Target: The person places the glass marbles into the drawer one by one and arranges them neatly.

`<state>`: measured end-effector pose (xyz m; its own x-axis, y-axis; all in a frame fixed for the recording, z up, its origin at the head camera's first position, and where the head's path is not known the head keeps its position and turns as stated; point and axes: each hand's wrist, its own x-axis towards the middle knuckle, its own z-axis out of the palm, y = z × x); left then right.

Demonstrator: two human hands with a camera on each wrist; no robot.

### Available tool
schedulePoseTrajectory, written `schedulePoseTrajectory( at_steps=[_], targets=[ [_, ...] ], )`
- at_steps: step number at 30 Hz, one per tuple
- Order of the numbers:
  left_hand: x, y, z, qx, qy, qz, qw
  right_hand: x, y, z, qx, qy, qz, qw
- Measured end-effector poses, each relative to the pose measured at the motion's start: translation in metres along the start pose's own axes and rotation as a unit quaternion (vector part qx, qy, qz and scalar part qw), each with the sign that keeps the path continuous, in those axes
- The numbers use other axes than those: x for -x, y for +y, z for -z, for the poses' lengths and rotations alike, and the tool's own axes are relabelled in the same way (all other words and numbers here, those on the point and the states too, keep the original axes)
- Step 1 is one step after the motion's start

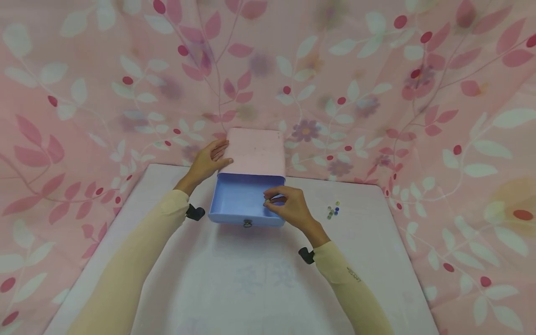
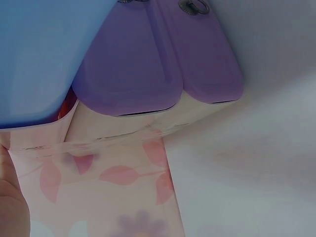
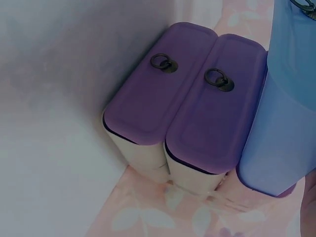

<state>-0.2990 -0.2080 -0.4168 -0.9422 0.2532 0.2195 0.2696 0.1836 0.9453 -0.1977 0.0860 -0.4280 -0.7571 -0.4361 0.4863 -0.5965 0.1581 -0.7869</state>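
A small drawer cabinet with a pink top point(image 1: 255, 151) stands at the back of the table, its blue top drawer point(image 1: 236, 193) pulled out toward me. Against the cabinet's left side and top edge rests my left hand point(image 1: 207, 160), fingers spread. Over the right part of the drawer is my right hand point(image 1: 293, 204), its thumb and fingertips pinching a small marble point(image 1: 266, 201) that they mostly cover. Two purple drawers point(image 3: 217, 113) below the blue one are pushed in, each with a metal ring pull point(image 3: 160, 61).
Several green, blue and yellow glass marbles point(image 1: 337, 210) lie on the white tabletop point(image 1: 251, 288) right of the cabinet. Floral pink cloth point(image 1: 356, 70) hangs behind the table and along both sides. The blue drawer's front has a ring pull point(image 1: 248, 224).
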Motion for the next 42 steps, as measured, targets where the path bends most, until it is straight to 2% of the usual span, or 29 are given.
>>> schedulePoseTrajectory(
  at_steps=[4, 9, 13, 19, 29, 33, 42],
  targets=[
    [-0.001, -0.002, 0.0, 0.009, -0.001, -0.005, 0.9999, 0.001, 0.009, -0.003, 0.012, -0.015, -0.022, 1.0],
    [-0.001, -0.003, 0.001, 0.011, -0.002, -0.004, 0.9999, 0.001, 0.027, -0.004, 0.026, -0.024, -0.018, 0.999],
    [0.0, -0.002, 0.001, 0.004, 0.001, 0.002, 1.0, 0.0, 0.032, -0.002, 0.049, -0.044, -0.018, 0.998],
    [0.002, 0.0, 0.0, 0.001, 0.003, -0.002, 1.0, -0.003, 0.03, 0.001, 0.091, -0.093, -0.027, 0.991],
    [0.002, 0.001, 0.0, -0.004, 0.0, -0.001, 1.0, -0.008, 0.028, 0.006, 0.147, -0.169, -0.025, 0.974],
    [0.001, 0.001, -0.001, -0.005, 0.0, -0.006, 1.0, -0.009, 0.026, 0.006, 0.161, -0.182, -0.034, 0.969],
    [0.001, 0.001, -0.001, -0.011, -0.001, -0.008, 0.9999, -0.007, 0.027, 0.006, 0.165, -0.182, -0.037, 0.969]
  ],
)
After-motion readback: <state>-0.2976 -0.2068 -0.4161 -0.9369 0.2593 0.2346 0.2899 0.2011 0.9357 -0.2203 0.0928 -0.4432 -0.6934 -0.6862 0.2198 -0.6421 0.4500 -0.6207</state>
